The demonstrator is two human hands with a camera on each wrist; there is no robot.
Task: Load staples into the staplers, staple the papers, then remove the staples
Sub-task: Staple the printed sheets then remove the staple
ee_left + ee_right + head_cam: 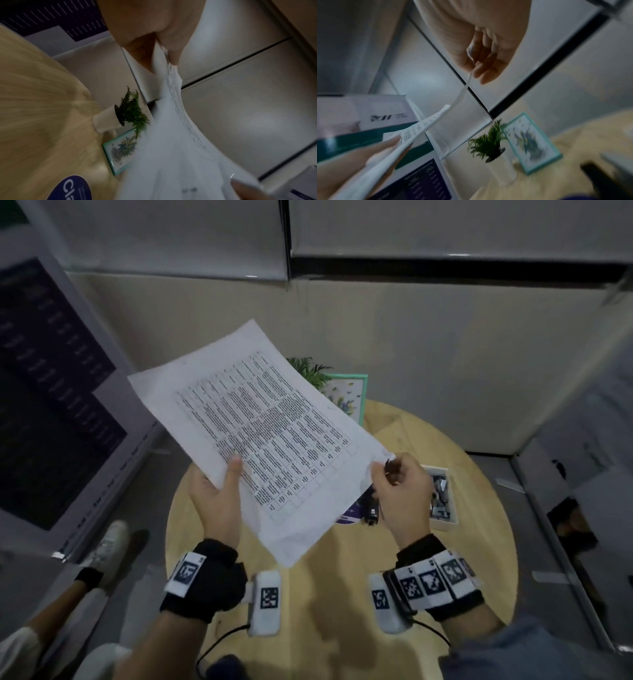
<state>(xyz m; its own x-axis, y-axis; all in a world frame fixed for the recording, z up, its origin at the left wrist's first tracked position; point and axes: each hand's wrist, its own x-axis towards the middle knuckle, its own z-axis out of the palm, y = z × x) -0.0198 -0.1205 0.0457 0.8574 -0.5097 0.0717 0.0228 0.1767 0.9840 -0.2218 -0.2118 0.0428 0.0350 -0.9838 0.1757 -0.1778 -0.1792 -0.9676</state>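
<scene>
A stack of printed papers [260, 422] is held up in the air over the round wooden table [479, 542]. My left hand [219, 494] grips its lower left edge, thumb on top and fingers beneath. My right hand [400, 484] pinches the near right corner; the right wrist view shows the papers' edge [462, 93] running between thumb and fingers. A small dark thing [390, 465] shows at that thumb; I cannot tell what it is. A black stapler [371, 510] lies on the table, partly hidden by the papers and my right hand.
A white box [442, 501] of small dark and grey items sits at the table's right. A purple round label [349, 513] lies by the stapler. A potted plant [310, 369] and a teal picture frame [349, 395] stand at the back. A banner [51, 405] stands at left.
</scene>
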